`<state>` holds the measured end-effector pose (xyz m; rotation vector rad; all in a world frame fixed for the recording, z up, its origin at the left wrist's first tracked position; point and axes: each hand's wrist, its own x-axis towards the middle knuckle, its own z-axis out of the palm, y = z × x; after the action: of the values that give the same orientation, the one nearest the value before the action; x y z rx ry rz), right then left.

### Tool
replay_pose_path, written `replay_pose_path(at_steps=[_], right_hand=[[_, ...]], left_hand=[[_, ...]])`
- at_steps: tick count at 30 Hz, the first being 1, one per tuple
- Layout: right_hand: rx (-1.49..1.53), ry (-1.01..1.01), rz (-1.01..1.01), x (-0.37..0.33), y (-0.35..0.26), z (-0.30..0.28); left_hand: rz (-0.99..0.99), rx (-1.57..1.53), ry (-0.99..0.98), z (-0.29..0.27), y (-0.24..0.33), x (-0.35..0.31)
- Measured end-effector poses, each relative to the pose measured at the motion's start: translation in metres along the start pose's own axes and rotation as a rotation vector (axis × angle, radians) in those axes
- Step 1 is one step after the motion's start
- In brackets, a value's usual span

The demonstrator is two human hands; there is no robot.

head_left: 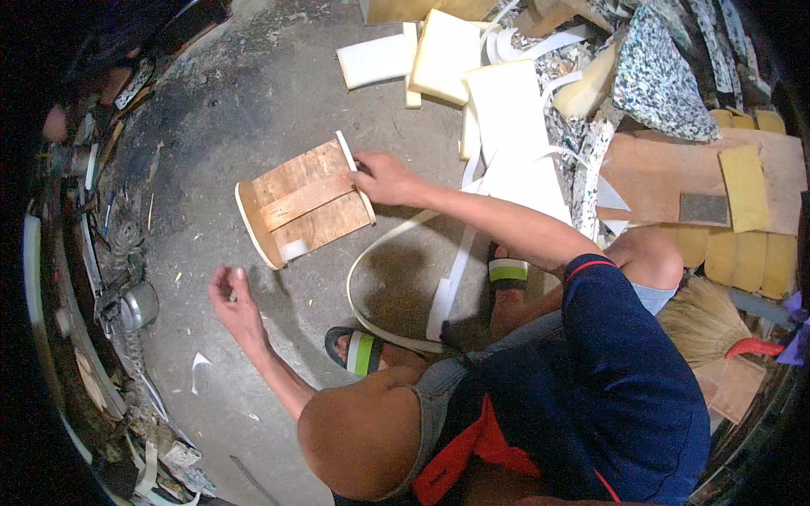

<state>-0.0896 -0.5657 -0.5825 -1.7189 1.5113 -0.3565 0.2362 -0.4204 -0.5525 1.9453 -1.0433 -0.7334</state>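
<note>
A small plywood frame (308, 190) rests on the concrete floor in front of me. It has a rounded end panel (257, 228) at its left, a straight one at its right, and a lighter slat across the middle. Pale foam-like strips edge both end panels. My right hand (386, 179) is closed around the right end panel. A small white piece (294, 250) sits at the frame's near edge. Below and left of the frame, apart from it, my left hand (236, 308) is raised with fingers curled toward the thumb; what they hold, if anything, is hidden.
White and yellowish foam blocks (447, 55) and long pale strips (367, 253) lie ahead and right. A speckled foam slab (662, 76) leans on scraps beside a plywood board (641, 181). A straw broom (700, 320) is at my right; a metal cup-like object (139, 305) at far left.
</note>
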Motion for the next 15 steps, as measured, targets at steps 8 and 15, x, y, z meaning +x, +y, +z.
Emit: replay_pose_path(at_steps=[8, 15], right_hand=[[-0.479, 0.353, 0.162, 0.002, 0.102, -0.097], [-0.817, 0.416, 0.102, 0.028, 0.126, -0.113]], left_hand=[[-0.131, -0.05, -0.162, 0.075, -0.019, 0.024], [-0.056, 0.123, -0.003, 0.087, -0.001, 0.015]])
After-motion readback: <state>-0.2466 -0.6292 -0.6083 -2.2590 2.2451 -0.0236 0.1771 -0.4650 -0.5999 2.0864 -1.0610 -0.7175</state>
